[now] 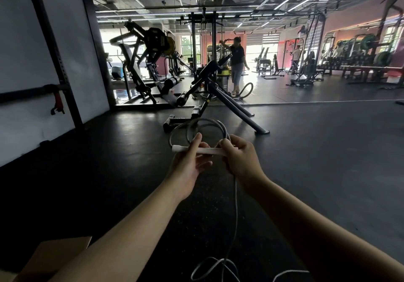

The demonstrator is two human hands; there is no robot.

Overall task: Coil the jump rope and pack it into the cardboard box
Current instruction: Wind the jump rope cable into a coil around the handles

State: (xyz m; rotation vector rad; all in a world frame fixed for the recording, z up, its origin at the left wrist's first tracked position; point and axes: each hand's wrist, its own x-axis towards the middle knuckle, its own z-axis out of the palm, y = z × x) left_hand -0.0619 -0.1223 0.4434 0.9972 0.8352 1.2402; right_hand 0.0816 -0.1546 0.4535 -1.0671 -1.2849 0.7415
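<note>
I hold a white jump rope handle level in front of me. My left hand grips its left part, thumb on top. My right hand is closed around its right end. Two or three grey loops of the rope arc above the handle. A strand hangs down from my right hand to loose rope lying on the dark floor by my feet. A flap of the cardboard box shows at the bottom left, partly hidden behind my left forearm.
A black slanted bench stands on the floor just beyond my hands. Weight machines and a rack line the left wall. A person stands far back by a yellow vacuum.
</note>
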